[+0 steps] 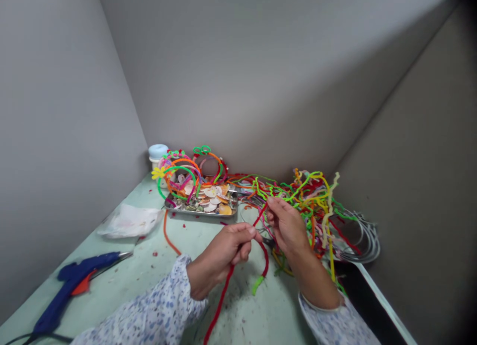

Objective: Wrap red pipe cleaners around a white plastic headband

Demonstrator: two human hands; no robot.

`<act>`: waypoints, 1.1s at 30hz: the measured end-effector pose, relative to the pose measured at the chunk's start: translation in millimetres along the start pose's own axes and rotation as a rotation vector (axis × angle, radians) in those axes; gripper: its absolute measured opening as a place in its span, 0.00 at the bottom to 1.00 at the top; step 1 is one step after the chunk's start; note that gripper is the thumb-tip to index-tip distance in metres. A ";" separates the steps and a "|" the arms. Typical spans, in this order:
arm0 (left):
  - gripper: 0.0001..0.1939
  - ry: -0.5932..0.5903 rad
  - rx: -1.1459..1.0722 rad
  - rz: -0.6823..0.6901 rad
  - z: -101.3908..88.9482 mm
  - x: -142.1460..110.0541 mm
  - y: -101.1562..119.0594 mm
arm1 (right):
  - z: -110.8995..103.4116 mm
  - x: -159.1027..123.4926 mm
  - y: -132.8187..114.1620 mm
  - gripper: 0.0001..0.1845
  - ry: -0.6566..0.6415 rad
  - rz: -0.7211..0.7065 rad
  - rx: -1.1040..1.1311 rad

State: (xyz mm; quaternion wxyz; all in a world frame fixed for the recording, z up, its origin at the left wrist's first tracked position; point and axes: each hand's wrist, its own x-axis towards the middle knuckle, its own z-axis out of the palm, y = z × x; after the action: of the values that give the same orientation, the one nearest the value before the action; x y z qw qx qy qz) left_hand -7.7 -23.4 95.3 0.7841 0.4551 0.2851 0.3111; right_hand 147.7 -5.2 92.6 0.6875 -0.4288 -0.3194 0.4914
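Note:
A red pipe cleaner [220, 302] runs through the fingers of my left hand [229, 245], which pinches it above the middle of the table. From there one part rises to my right hand [285, 223], whose thumb and fingertips are closed on it. Another red length curves down beyond my left fingers and finishes in a bright green tip [257, 285]. Whether the red lengths are one piece or two is hidden by my fingers. Behind and beside my right hand lies a big tangle of multicoloured pipe cleaners [313, 196].
A metal tray [201, 214] holds shells, with pipe-cleaner hoops [182, 168] on it. A blue glue gun [74, 283] lies at left, near a white packet [130, 220]. A blue-lidded container [158, 151] stands behind. Coiled grey wire [368, 240] sits at right. Grey walls enclose the table.

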 end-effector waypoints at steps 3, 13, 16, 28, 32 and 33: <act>0.13 0.015 0.038 0.009 0.1 0.2 0.6 | 0.0 0.2 1.6 0.13 0.017 0.004 0.000; 0.14 0.071 0.189 0.038 -3.5 1.9 1.1 | -4.7 4.4 2.5 0.14 -0.016 0.068 0.067; 0.14 0.097 0.260 0.044 -6.4 4.2 -1.8 | -3.2 3.1 1.4 0.15 0.009 0.061 0.055; 0.22 0.021 0.163 0.070 0.0 1.6 -3.7 | -12.3 4.8 -14.0 0.11 0.034 0.012 0.081; 0.23 -0.020 0.084 0.050 0.5 1.5 -5.6 | -22.2 11.7 -20.3 0.12 0.046 0.009 0.141; 0.22 -0.026 0.095 0.053 0.2 1.3 -6.4 | -24.7 13.6 -20.9 0.13 0.056 0.000 0.151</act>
State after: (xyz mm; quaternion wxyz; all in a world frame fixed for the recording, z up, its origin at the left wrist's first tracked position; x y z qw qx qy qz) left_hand -5.3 -25.1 89.4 0.7569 0.5031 0.2769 0.3120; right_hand 181.6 -2.2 101.1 0.7266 -0.3892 -0.2620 0.5019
